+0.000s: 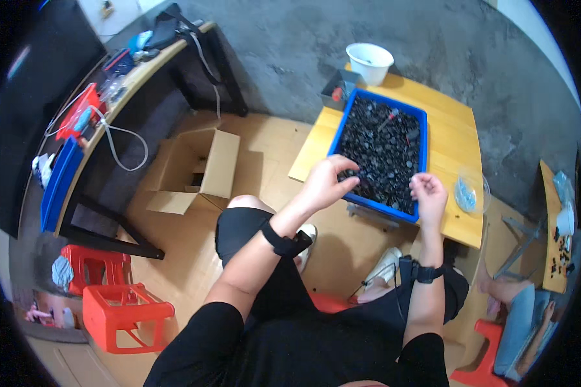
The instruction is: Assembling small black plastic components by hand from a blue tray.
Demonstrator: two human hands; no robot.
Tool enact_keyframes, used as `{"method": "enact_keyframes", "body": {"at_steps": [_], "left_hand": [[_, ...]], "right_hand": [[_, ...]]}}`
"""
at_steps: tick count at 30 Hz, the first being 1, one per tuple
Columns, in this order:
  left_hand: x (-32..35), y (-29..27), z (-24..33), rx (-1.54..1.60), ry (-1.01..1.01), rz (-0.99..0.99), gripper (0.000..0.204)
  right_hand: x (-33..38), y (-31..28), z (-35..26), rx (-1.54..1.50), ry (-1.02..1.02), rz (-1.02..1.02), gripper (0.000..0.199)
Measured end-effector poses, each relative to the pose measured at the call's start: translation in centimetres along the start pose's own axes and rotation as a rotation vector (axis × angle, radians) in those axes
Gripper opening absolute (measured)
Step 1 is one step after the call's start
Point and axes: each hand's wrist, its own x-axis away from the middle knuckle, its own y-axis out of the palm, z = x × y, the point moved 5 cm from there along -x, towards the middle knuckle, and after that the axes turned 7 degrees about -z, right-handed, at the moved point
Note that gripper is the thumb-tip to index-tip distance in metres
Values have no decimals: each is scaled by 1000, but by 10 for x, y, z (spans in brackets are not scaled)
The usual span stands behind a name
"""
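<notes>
A blue tray, rectangular and shallow, is set lengthwise on a small wooden tabletop, its near short end reaching the tabletop's near edge. It is filled almost to the rim with small black parts, too small to be told apart; a red-handled tool is laid among them towards the far end. The left hand is held at the tray's near left corner, fingers curled and drawn together over the parts; whether one is pinched cannot be told. The right hand is held over the near right corner, fingers bent inward and close together, and what it grips, if anything, is not visible. A black strap is worn on each wrist.

At the tabletop's far edge a white bowl is placed, with a small grey box just beside it at the far left corner. A clear shallow dish with pale bits in it is seen near the right edge. On the floor to the left an open cardboard box is stood, and red plastic stools are seen further back
</notes>
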Motion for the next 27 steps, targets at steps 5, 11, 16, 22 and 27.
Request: {"method": "enact_keyframes", "body": {"at_steps": [5,11,16,22,27], "left_hand": [[41,44,4,-520,82,-103,44],[51,47,4,-545,149,-60,52],[45,53,-6,-586,152,-107,58],[44,50,-4,-553,113,-138,48],[39,50,-8,-541,-12,-261,59]], "right_hand": [[30,61,-20,710,-340,-34,7],[30,57,-16,883,-235,-1,7],[20,52,-8,913,-172,-25,10],[26,56,-16,926,-182,0,9],[26,58,-19,963,-140,-16,10]]}}
